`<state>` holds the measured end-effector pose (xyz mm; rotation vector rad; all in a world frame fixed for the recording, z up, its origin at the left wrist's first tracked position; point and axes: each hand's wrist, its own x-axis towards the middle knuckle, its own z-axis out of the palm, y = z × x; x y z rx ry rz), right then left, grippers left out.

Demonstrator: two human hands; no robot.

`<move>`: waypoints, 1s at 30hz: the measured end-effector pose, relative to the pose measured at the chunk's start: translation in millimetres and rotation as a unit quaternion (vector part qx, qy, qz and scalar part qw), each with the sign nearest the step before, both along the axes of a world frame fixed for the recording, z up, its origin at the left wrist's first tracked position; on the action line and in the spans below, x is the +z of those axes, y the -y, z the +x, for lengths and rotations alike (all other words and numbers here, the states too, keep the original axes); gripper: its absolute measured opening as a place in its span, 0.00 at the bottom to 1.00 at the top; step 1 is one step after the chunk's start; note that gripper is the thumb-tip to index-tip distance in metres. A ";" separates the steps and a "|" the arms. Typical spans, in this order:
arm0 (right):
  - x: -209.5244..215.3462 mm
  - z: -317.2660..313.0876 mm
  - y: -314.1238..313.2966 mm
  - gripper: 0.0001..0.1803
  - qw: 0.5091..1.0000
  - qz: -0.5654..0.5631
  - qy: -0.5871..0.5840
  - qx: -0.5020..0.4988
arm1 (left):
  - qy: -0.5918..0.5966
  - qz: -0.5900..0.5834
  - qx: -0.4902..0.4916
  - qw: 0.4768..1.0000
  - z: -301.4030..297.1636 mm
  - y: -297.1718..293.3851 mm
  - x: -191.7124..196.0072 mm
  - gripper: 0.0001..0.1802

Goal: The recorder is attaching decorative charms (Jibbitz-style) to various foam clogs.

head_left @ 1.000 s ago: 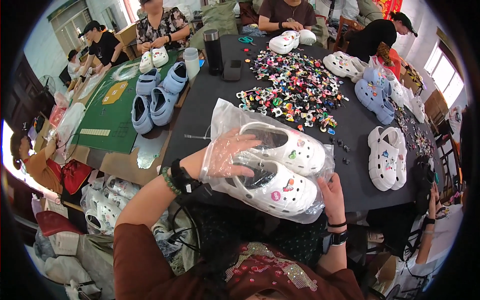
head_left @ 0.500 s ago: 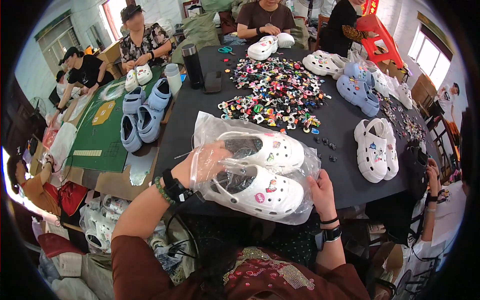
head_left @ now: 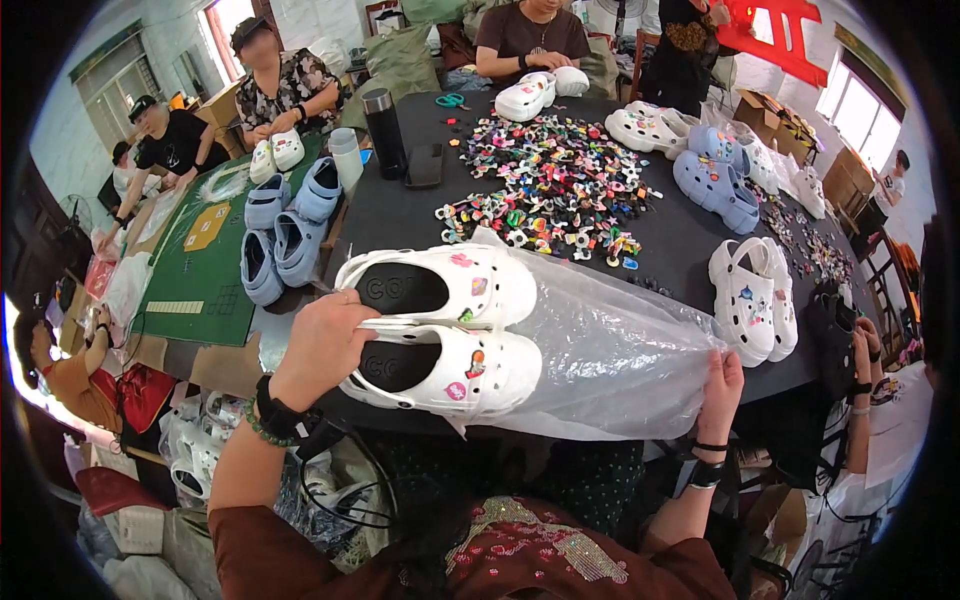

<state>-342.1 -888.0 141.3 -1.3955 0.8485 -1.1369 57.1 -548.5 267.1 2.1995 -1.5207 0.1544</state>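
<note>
Left hand (head_left: 325, 345) grip pinches both white clogs (head_left: 440, 330); right hand (head_left: 722, 385) grips the plastic bag (head_left: 600, 350). Clogs may slip out, bag may tear.

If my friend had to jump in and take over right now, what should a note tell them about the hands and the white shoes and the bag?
Left hand: grips the pair of white clogs at their heel ends, side by side, soles down.
Right hand: pinches the far end of the clear plastic bag, holding it stretched out.
Where things are: the clogs' toes are inside the bag's mouth; the heels stick out. All of it is over the near edge of the black table. The pile of colourful charms lies beyond.
Done: both clogs carry charms and are partly in the bag.
Left, probably: get the heels inside the bag.
</note>
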 end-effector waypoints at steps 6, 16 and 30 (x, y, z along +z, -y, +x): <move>22.1 -13.9 1.1 0.09 0.988 -0.019 0.062 -0.137 | -0.018 0.013 0.047 0.999 16.2 -8.4 -25.3 0.09; 63.6 -86.5 10.8 0.15 0.939 -0.064 0.196 -0.275 | -0.095 -0.052 0.113 0.988 22.7 -13.1 -50.4 0.11; 73.6 -75.3 -13.2 0.35 0.709 -0.504 -0.168 -0.465 | -0.155 -0.136 0.100 0.973 2.4 42.2 -63.3 0.11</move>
